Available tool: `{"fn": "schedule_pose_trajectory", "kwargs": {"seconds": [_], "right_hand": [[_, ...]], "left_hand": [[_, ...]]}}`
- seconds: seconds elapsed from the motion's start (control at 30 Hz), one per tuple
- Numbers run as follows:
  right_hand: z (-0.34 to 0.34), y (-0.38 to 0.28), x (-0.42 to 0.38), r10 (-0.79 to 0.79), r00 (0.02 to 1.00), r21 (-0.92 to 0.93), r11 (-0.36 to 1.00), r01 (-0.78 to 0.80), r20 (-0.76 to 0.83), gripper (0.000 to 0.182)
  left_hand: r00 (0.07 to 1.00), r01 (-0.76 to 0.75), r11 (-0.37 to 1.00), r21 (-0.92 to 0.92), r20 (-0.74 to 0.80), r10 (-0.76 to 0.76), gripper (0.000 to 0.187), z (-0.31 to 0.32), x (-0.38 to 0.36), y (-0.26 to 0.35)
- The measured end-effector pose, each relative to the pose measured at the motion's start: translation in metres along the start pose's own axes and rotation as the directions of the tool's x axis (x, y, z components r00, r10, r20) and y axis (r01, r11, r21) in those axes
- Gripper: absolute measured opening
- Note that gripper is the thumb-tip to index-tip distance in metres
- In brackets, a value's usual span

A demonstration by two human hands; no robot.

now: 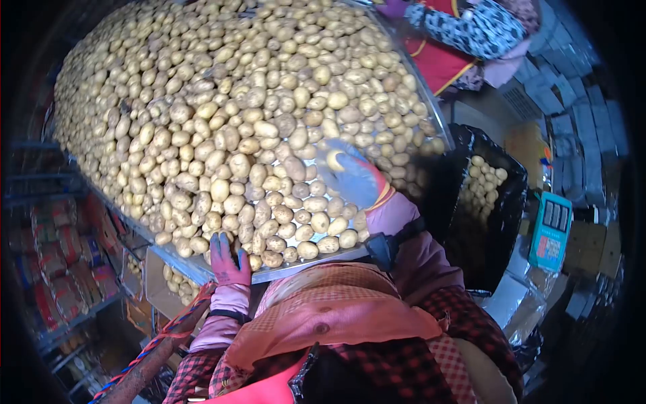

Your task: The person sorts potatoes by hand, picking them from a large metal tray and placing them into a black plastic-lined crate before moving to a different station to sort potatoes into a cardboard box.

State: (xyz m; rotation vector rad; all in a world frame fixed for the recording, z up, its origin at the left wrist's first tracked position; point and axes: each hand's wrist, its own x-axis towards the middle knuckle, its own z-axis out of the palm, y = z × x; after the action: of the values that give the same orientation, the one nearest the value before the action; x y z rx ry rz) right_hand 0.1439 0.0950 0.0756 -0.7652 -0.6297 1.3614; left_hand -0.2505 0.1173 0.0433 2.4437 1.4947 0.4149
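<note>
A big heap of potatoes (202, 158) covers a metal-edged table (316, 262) in front of me. My left hand (230, 261), in a pink and blue-grey glove, lies at the near edge with its fingers stretched out against the closest potatoes. Over the right part of the heap, my right hand (356, 176) is smeared by motion in a similar glove. A pale potato (334, 160) shows at its fingers, which seem closed around it.
Right of the table stands a crate lined with black plastic (515, 182), with potatoes inside. A turquoise scale (550, 232) lies beyond it. Another person's patterned sleeve (471, 30) shows at the top right. Packed bags (67, 249) fill shelving at left, near a rope-wrapped pole (155, 350).
</note>
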Motion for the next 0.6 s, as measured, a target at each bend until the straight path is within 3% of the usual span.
{"fn": "schedule_pose_trajectory", "kwargs": {"seconds": [0.03,0.1,0.13,0.17,0.2,0.23,0.27,0.3,0.33,0.43,0.47,0.53,0.57,0.6], "right_hand": [[-0.020,0.009,-0.013,-0.152,0.987,-0.535,0.831,0.155,0.051,0.052],[-0.041,-0.003,-0.047,-0.192,0.973,-0.804,0.594,0.012,-0.128,0.039],[-0.060,-0.015,-0.063,-0.193,0.958,-0.701,0.713,-0.011,-0.212,0.034],[-0.084,-0.037,-0.087,-0.174,0.932,-0.384,0.923,0.041,-0.319,0.031],[-0.108,-0.062,-0.111,-0.171,0.901,-0.140,0.982,0.125,-0.398,0.031],[-0.129,-0.089,-0.139,-0.247,0.859,-0.189,0.966,0.179,-0.448,0.033],[-0.143,-0.114,-0.164,-0.490,0.649,-0.567,0.817,0.108,-0.582,0.035],[-0.156,-0.146,-0.192,-0.598,0.627,-0.859,0.435,-0.270,-0.499,0.037],[-0.165,-0.167,-0.216,-0.651,0.656,-0.817,-0.095,-0.568,-0.381,0.040],[-0.191,-0.148,-0.245,-0.700,0.463,-0.515,-0.157,-0.842,-0.544,0.046],[-0.188,-0.139,-0.228,-0.693,0.474,-0.592,-0.084,-0.801,-0.543,0.050],[-0.178,-0.115,-0.170,-0.600,0.618,-0.753,-0.038,-0.657,-0.509,0.062],[-0.162,-0.107,-0.130,-0.505,0.735,-0.834,-0.052,-0.549,-0.453,0.068],[-0.159,-0.090,-0.099,-0.542,0.765,-0.913,0.010,-0.408,-0.348,0.071]], "left_hand": [[1.000,0.006,1.000,-0.001,0.002,-0.006,0.071,0.002,-0.001,-0.001],[1.000,0.007,1.000,-0.012,0.011,-0.007,0.072,0.002,-0.003,-0.004],[1.000,0.005,1.000,-0.022,0.015,-0.005,0.073,0.002,-0.003,-0.005],[1.000,0.010,0.999,-0.032,0.020,-0.010,0.073,0.003,-0.002,-0.005],[1.000,0.013,1.000,-0.026,0.019,-0.013,0.073,0.003,-0.002,-0.004],[1.000,0.019,1.000,-0.020,0.022,-0.019,0.073,0.002,-0.003,-0.002],[0.999,0.024,1.000,-0.015,0.022,-0.024,0.073,0.002,-0.003,-0.001],[1.000,0.019,1.000,-0.019,0.013,-0.019,0.073,0.003,-0.004,-0.002],[1.000,0.017,1.000,-0.021,0.014,-0.017,0.073,0.003,-0.003,-0.002],[0.999,0.025,0.999,-0.022,0.020,-0.025,0.073,0.003,-0.003,-0.002],[0.999,0.032,0.999,-0.020,0.021,-0.031,0.073,0.003,-0.003,0.000],[0.999,0.040,0.999,-0.011,0.022,-0.040,0.073,0.001,-0.002,0.003],[0.999,0.030,0.999,-0.014,0.019,-0.030,0.073,0.001,-0.001,0.002],[1.000,0.022,1.000,-0.017,0.014,-0.022,0.073,0.003,-0.001,0.000]]}}
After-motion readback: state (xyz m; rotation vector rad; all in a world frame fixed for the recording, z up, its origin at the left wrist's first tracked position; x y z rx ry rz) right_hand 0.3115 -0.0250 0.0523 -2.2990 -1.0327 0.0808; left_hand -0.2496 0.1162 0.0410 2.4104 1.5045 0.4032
